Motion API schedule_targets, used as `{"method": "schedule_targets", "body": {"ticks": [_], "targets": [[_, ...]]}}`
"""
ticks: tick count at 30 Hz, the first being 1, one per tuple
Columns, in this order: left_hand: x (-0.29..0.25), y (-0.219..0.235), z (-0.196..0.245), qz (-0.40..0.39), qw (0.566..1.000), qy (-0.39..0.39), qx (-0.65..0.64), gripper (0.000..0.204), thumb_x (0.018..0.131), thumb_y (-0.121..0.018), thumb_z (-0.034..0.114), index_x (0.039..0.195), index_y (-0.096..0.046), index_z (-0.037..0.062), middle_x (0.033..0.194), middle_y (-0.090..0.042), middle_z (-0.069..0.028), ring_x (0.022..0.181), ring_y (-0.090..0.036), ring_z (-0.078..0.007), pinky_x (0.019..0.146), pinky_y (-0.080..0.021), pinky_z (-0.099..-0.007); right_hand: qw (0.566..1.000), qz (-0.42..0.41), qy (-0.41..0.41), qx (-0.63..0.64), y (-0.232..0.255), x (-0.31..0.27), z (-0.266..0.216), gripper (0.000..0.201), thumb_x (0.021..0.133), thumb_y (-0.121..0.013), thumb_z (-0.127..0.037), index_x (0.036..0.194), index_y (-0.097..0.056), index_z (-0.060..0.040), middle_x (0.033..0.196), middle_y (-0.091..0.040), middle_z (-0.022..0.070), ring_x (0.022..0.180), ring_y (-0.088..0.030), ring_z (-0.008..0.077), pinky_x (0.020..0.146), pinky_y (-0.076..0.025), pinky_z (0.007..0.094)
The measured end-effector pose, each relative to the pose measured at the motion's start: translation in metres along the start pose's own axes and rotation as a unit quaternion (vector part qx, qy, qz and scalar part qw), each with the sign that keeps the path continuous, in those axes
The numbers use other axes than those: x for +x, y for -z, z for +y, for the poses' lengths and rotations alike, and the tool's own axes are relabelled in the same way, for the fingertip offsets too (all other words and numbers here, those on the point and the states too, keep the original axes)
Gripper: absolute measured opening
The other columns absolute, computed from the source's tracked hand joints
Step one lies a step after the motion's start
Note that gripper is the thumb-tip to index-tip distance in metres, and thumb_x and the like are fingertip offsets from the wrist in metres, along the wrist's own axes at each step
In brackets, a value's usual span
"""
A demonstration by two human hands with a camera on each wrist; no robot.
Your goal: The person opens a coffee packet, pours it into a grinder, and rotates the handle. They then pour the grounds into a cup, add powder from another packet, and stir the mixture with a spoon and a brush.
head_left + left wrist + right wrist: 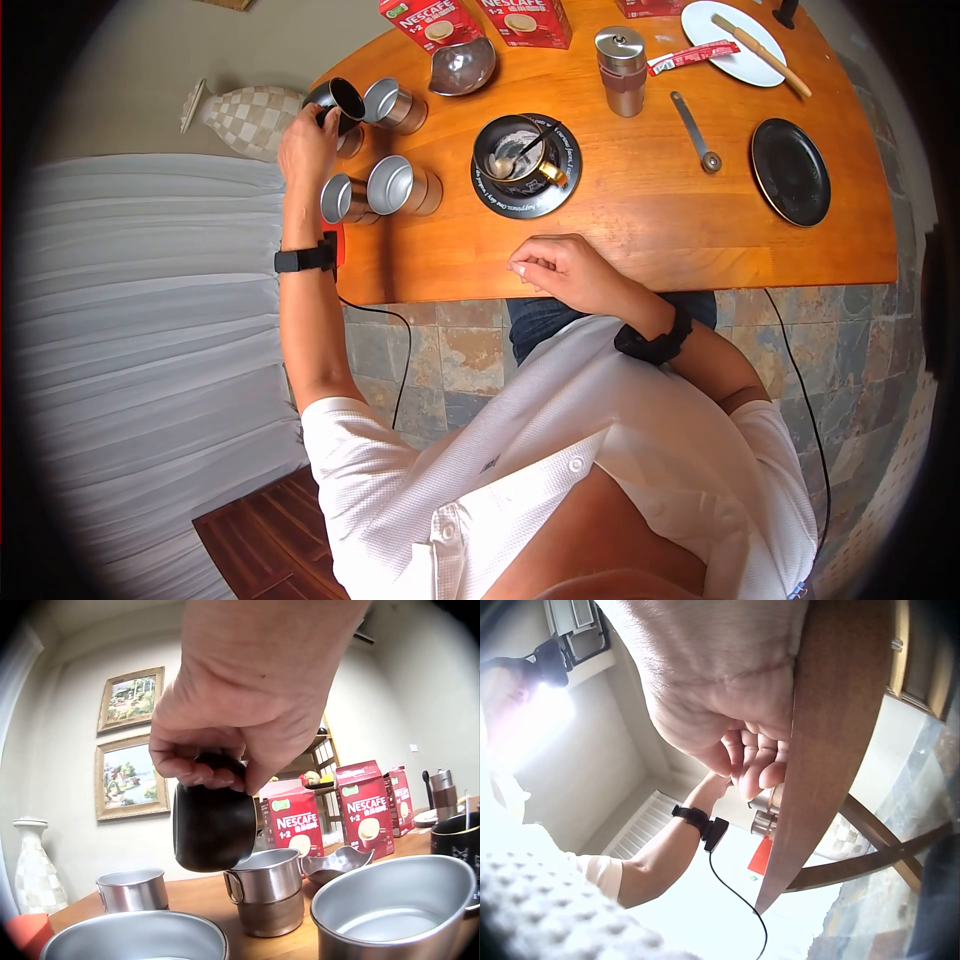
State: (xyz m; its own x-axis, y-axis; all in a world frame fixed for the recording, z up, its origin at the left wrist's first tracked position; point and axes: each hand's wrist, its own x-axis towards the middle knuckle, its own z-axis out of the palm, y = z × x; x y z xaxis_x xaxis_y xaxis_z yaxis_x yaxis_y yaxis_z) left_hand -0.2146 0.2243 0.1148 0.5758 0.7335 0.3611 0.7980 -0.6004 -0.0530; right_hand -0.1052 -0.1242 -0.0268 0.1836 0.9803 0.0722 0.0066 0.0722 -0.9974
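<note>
My left hand [306, 150] grips a black pitcher [338, 97] by its handle. In the left wrist view the pitcher [214, 829] overlaps the rim of a steel cup [271, 889]. Around it on the table are several steel cups, among them a larger one [404, 186] and a smaller one [345, 199]. My right hand [570, 268] rests at the table's front edge, its fingers loosely curled and holding nothing. Beyond it, a black cup [518, 157] with a spoon in it sits on a black lettered saucer [565, 190].
Red Nescafe boxes [527, 22] and a wavy metal bowl [463, 68] stand at the back. Rightward are a lidded steel grinder [622, 75], its crank handle [688, 118], a white plate [745, 70] and a black oval tray [791, 172]. A checkered vase [250, 117] is left.
</note>
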Motion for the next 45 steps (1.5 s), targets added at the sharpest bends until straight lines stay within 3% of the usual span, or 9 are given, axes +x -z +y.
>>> {"method": "schedule_targets", "body": {"ticks": [16, 30, 40, 45], "targets": [[0.001, 0.002, 0.003, -0.007, 1.000, 0.005, -0.005, 0.038, 0.094, -0.065, 0.041, 0.113, -0.072, 0.0093, 0.100, -0.073, -0.0184, 0.098, -0.068, -0.0393, 0.083, -0.052, -0.0470, 1.000, 0.001, 0.003, 0.004, -0.002, 0.002, 0.006, 0.020, 0.097, -0.062, -0.018, 0.099, -0.068, 0.0008, 0.079, -0.069, 0.0096, 0.068, -0.064, 0.0175, 0.063, -0.049, 0.0316], [0.001, 0.005, 0.002, -0.015, 1.000, 0.009, -0.021, 0.036, 0.094, -0.065, 0.040, 0.112, -0.071, 0.0094, 0.099, -0.073, -0.0194, 0.097, -0.068, -0.0400, 0.081, -0.052, -0.0481, 1.000, 0.002, 0.003, 0.024, -0.004, 0.003, 0.009, 0.019, 0.098, -0.062, -0.016, 0.098, -0.068, 0.0021, 0.069, -0.059, 0.0044, 0.062, -0.052, 0.0086, 0.058, -0.044, 0.0277], [0.001, 0.001, -0.003, 0.002, 1.000, -0.002, -0.021, 0.037, 0.094, -0.064, 0.040, 0.112, -0.070, 0.0083, 0.101, -0.072, -0.0198, 0.099, -0.067, -0.0406, 0.082, -0.053, -0.0491, 0.998, 0.007, -0.022, 0.054, -0.007, 0.003, 0.018, 0.019, 0.099, -0.063, -0.017, 0.100, -0.068, 0.0010, 0.071, -0.061, 0.0025, 0.063, -0.052, 0.0067, 0.057, -0.044, 0.0262], [0.005, -0.014, -0.022, -0.008, 0.995, 0.016, -0.097, 0.040, 0.095, -0.062, 0.041, 0.114, -0.069, 0.0065, 0.103, -0.071, -0.0220, 0.098, -0.067, -0.0410, 0.082, -0.052, -0.0473, 0.999, 0.013, 0.010, 0.042, -0.007, 0.003, 0.018, 0.022, 0.098, -0.063, -0.020, 0.101, -0.068, 0.0007, 0.077, -0.068, 0.0059, 0.065, -0.062, 0.0106, 0.060, -0.049, 0.0283]]}}
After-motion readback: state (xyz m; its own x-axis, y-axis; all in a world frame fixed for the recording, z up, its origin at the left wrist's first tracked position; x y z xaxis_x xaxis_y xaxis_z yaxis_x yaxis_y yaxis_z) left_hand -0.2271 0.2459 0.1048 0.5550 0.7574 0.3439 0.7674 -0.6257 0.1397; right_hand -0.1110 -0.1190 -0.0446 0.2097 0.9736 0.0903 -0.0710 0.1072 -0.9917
